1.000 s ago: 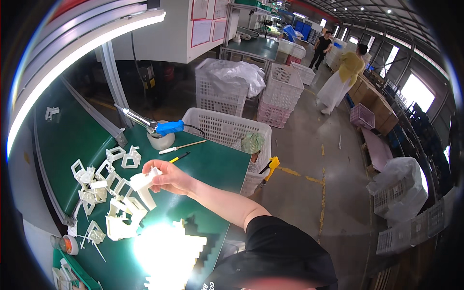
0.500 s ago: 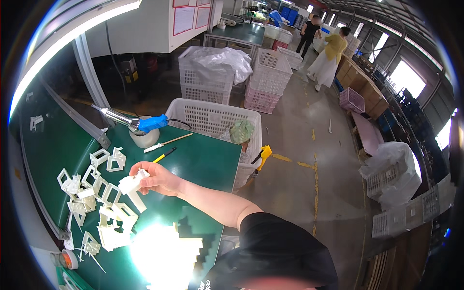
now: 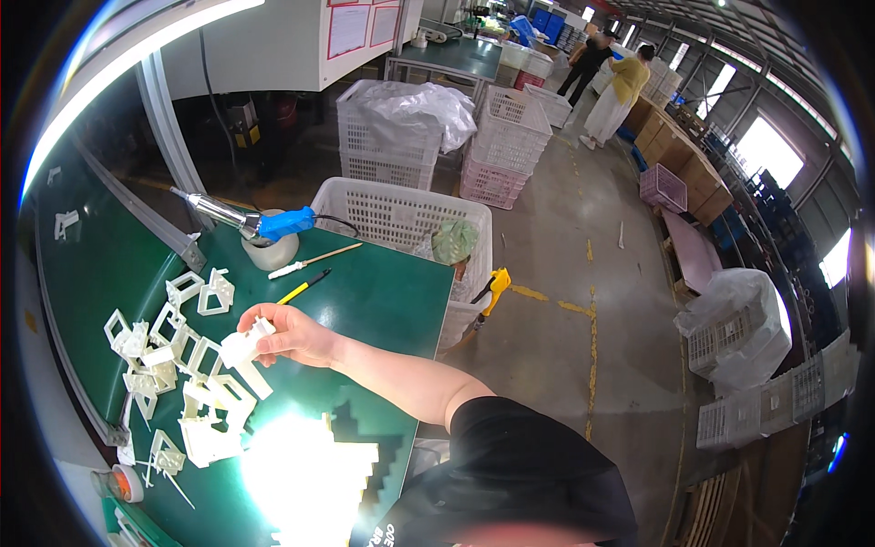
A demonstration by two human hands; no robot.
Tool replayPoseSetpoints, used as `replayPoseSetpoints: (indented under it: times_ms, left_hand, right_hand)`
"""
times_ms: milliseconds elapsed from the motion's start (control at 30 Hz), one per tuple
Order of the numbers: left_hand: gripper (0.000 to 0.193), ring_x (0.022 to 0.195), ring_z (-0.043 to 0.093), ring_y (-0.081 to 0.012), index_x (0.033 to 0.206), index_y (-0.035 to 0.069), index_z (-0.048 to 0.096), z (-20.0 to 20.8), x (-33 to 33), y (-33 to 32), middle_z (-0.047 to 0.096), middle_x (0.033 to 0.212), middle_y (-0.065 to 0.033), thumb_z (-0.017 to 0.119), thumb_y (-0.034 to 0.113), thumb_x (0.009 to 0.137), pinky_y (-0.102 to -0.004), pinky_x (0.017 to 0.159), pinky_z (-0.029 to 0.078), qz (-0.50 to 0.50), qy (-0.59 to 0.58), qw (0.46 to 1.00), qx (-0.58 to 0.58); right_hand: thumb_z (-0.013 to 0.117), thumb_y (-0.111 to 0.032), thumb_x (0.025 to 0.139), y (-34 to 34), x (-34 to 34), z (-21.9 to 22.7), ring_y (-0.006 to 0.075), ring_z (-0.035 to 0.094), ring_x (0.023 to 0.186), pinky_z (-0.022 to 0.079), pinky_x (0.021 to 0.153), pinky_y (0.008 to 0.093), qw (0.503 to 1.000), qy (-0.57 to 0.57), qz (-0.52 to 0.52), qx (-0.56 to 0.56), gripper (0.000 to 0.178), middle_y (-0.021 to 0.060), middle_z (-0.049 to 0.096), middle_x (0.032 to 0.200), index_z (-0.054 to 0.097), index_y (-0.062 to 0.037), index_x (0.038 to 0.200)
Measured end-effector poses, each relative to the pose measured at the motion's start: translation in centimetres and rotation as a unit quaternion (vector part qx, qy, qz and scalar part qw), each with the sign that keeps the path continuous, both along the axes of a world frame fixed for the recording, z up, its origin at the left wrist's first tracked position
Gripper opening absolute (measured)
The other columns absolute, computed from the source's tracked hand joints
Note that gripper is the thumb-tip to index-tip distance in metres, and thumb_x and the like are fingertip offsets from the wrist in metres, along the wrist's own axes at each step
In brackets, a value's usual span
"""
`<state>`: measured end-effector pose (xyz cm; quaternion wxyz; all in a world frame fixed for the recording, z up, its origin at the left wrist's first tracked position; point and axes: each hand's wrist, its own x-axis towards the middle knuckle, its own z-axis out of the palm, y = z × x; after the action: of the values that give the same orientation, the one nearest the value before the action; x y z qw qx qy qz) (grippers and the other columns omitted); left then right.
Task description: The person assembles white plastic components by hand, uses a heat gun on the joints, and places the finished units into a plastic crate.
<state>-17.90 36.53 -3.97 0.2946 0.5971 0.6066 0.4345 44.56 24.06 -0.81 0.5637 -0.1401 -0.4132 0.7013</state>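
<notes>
My left hand [image 3: 290,335] reaches out over the green table [image 3: 383,301] and grips a white plastic part [image 3: 242,347]. Just below and to the left of it lies a heap of several white plastic frame-shaped parts [image 3: 173,365]. My right hand does not show in the picture. A strong glare [image 3: 301,469] whites out the near part of the table.
A blue-handled hot-air tool [image 3: 264,223] rests on a white cup at the table's far edge, beside a yellow pen [image 3: 303,288] and a white stick. A white crate [image 3: 401,219] stands behind the table, with more crates beyond. Two people stand far off in the aisle.
My view has swung slightly, so the table sits lower and nearer. My left hand still holds the white part over the heap, shifted a little toward me.
</notes>
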Motion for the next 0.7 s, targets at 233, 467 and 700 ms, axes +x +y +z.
replayPoseSetpoints:
  times_ms: [233, 467, 700]
  left_hand:
    - [0.039, 0.104, 0.060, -0.0235, 0.128, 0.001, 0.054, -0.1, 0.6, 2.1, 0.062, 0.118, -0.0150, 0.058, 0.018, 0.094, -0.0383, 0.091, 0.048, -0.015, -0.027, 0.999, -0.018]
    - [0.038, 0.105, 0.059, -0.0229, 0.128, 0.001, 0.054, -1.0, 1.9, 3.7, 0.062, 0.118, -0.0143, 0.056, 0.019, 0.095, -0.0381, 0.091, 0.048, -0.029, -0.059, 0.997, -0.041]
    - [0.038, 0.105, 0.059, -0.0222, 0.129, 0.002, 0.054, -2.0, 2.3, 5.5, 0.062, 0.118, -0.0136, 0.055, 0.020, 0.095, -0.0380, 0.091, 0.048, -0.038, -0.086, 0.994, -0.063]
  right_hand:
    - [0.077, -0.015, 0.082, 0.0, 0.0, 0.0, 0.0112, 0.059, 0.078, 0.050, 0.069, 0.0250, 1.000, -0.014, -0.009, -0.001, 0.041, 0.0051, 0.061, 0.104, 0.055, -0.0071, 0.116]
    - [0.075, -0.012, 0.084, -0.3, -0.2, 0.3, 0.0109, 0.061, 0.075, 0.050, 0.065, 0.0231, 1.000, -0.002, -0.014, 0.006, 0.039, 0.0060, 0.063, 0.099, 0.054, -0.0057, 0.116]
    - [0.074, -0.010, 0.084, -0.3, -0.4, 0.4, 0.0106, 0.060, 0.074, 0.050, 0.065, 0.0235, 1.000, -0.007, -0.012, 0.005, 0.038, 0.0057, 0.063, 0.097, 0.054, -0.0056, 0.116]
